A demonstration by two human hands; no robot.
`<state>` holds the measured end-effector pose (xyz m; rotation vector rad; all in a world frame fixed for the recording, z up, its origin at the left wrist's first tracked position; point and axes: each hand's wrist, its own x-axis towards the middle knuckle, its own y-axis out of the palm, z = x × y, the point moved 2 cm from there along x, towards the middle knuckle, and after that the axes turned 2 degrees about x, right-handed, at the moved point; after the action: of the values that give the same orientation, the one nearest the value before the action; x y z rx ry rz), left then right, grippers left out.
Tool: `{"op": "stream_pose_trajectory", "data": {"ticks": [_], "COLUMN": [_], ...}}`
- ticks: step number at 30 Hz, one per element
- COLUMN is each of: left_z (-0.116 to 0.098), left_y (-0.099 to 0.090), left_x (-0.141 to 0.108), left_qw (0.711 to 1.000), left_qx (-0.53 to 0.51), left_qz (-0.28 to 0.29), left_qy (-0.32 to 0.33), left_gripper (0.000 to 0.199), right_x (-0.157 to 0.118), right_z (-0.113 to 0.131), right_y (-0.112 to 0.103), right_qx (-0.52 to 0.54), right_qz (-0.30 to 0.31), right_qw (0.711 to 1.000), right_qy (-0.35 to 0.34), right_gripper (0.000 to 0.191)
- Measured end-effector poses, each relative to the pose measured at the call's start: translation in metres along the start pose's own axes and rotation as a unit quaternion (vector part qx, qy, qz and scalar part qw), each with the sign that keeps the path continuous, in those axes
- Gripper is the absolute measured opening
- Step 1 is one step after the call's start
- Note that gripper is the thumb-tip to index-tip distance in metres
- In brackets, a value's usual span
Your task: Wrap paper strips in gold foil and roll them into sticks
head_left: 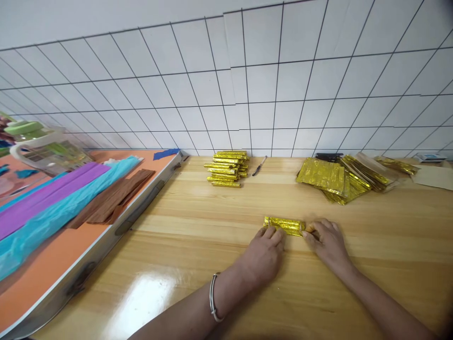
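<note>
A strip of gold foil paper (286,224), partly folded or rolled lengthwise, lies on the wooden table in front of me. My left hand (267,250), with a silver bangle (213,297) on its wrist, has its fingers curled onto the near left edge of the foil; the thumb is hidden. At the right end, my right hand (325,241) grips the foil between thumb and fingers. Behind it to the left is a pile of narrow gold foil rolls (226,170), and to the right a stack of flat gold foil sheets (320,174).
A pen (260,166) lies beside the rolls. On the left, a raised-edge orange surface (67,250) holds purple crepe paper (56,193), turquoise crepe paper (71,208), brown crepe paper (113,198) and a clear, green-lidded container (46,146). A white tiled wall (262,85) bounds the back.
</note>
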<state>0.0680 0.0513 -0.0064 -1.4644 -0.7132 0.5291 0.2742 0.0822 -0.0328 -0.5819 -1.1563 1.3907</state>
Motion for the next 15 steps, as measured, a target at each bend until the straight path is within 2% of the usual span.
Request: {"op": "stream_pose_trajectory", "data": {"ticks": [6,11,15], "left_z": [-0.007,-0.008,-0.011], "left_y": [0.005,0.000,-0.004], "left_x": [0.000,-0.001,-0.001], "left_qw": [0.999,0.999,0.999], "left_qx": [-0.005,-0.014,-0.021], "left_qz": [-0.012,-0.007,-0.009], "left_qy": [-0.031,-0.035,-0.029], "left_gripper": [0.045,0.047,0.044], "right_x": [0.001,-0.001,-0.009], "right_z": [-0.001,0.002,0.015], "right_y": [0.000,0.000,0.000], "right_qx": [-0.006,-0.032,-0.079], "right_qz": [0.000,-0.008,-0.034], "right_qw": [1.000,0.999,0.996], "right_qy": [-0.001,-0.003,-0.034], "right_gripper": [0.018,0.014,0.014]}}
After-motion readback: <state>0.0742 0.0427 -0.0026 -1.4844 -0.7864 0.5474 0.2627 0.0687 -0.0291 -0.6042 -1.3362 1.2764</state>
